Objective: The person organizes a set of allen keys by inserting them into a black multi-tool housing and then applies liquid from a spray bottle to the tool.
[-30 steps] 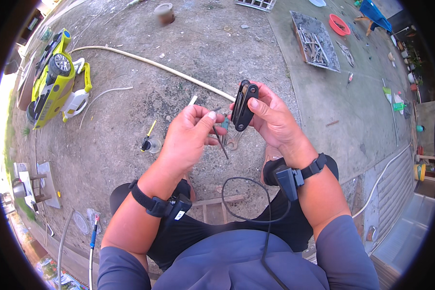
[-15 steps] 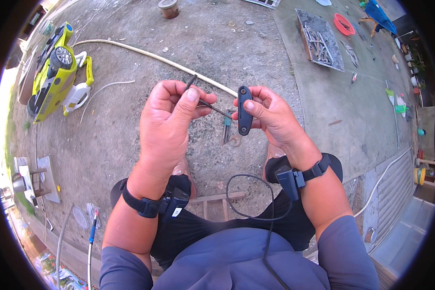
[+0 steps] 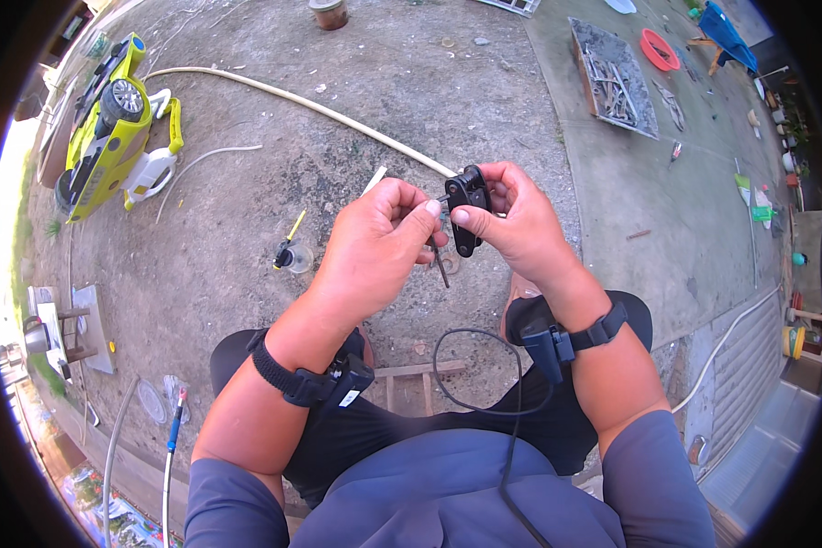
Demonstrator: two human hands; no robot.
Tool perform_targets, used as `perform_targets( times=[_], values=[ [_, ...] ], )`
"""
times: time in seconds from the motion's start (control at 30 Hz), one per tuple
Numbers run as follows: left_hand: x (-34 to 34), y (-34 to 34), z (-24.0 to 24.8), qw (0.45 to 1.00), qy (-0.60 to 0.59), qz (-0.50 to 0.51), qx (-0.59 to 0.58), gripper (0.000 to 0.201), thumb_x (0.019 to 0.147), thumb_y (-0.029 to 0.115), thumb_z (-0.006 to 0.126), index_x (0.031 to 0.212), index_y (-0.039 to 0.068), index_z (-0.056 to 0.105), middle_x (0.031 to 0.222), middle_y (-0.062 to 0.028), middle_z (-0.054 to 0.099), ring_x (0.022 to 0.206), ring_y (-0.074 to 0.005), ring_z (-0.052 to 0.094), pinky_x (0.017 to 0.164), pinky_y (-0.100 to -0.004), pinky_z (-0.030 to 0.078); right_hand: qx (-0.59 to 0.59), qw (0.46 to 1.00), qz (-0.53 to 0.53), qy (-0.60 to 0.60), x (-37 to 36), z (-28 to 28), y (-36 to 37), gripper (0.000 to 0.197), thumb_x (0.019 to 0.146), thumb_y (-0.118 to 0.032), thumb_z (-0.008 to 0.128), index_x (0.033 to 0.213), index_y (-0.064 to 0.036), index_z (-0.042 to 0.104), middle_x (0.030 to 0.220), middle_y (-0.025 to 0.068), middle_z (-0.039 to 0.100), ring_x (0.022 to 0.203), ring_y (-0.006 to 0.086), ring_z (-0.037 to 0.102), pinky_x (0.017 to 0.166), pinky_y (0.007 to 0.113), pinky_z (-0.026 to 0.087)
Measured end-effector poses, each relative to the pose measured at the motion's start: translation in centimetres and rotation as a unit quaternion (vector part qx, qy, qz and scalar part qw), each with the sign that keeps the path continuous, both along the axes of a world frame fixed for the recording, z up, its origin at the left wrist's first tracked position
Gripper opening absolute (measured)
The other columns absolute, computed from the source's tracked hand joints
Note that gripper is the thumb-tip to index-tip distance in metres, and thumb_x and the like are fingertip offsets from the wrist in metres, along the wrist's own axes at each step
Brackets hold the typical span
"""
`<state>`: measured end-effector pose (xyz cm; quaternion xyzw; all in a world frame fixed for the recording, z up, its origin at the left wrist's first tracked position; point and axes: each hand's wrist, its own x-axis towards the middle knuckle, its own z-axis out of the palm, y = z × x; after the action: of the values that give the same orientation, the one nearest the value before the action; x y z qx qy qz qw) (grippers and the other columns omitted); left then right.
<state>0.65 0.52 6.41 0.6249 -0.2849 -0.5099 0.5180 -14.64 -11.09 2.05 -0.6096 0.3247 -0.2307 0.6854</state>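
My right hand [image 3: 511, 219] is closed round a black oblong hardware piece [image 3: 467, 239] that has round fasteners at its ends and looks like a folding multi-tool. With pinched fingers, my left hand [image 3: 379, 242] grips a thin dark metal rod [image 3: 444, 270]. Its lower end sticks out below the fingers, pointing down. The left fingertips are right beside the upper left of the black piece, where a short dark bit reaches toward it; whether they touch is hard to see. Dark straps with small boxes sit on both wrists.
A small clear bottle [image 3: 294, 257] with a yellow stick stands left of my hands. A yellow-green toy car [image 3: 110, 137] lies on its side farther left. A pale hose [image 3: 310, 105] crosses the ground. A tray [image 3: 635, 110] of tools and a red basin [image 3: 659, 50] are far right.
My left hand has moved right, bringing the rod up to the black piece; the rod now points down. The black piece has turned to show its side. The small bottle has come into sight.
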Motion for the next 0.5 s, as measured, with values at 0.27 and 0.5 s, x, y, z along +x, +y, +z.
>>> perform_targets(
  times=[0.27,0.5],
  values=[
    [0.1,-0.3,-0.3,0.999,0.017,0.001,0.038,0.017,0.097,0.018,0.056,0.095,0.001,0.053,0.084,-0.0067,0.064,0.079,-0.0136,0.066,0.063,-0.0239,0.056,-0.146,0.988,-0.018,0.040,0.1,-0.6,0.3,0.060,0.068,-0.021,0.087,0.112,0.0009,0.053,0.095,0.0103,0.065,0.086,0.0148,0.063,0.076,0.030,0.052],
    [0.0,-0.3,-1.0,0.997,0.070,0.004,0.043,0.018,0.097,0.019,0.057,0.095,0.002,0.053,0.085,-0.0082,0.064,0.078,-0.0149,0.067,0.062,-0.0242,0.056,-0.199,0.977,-0.028,0.065,0.0,-0.4,0.6,0.061,0.067,-0.024,0.087,0.111,-0.0004,0.053,0.095,0.0124,0.065,0.086,0.0194,0.065,0.075,0.033,0.052]
  ],
)
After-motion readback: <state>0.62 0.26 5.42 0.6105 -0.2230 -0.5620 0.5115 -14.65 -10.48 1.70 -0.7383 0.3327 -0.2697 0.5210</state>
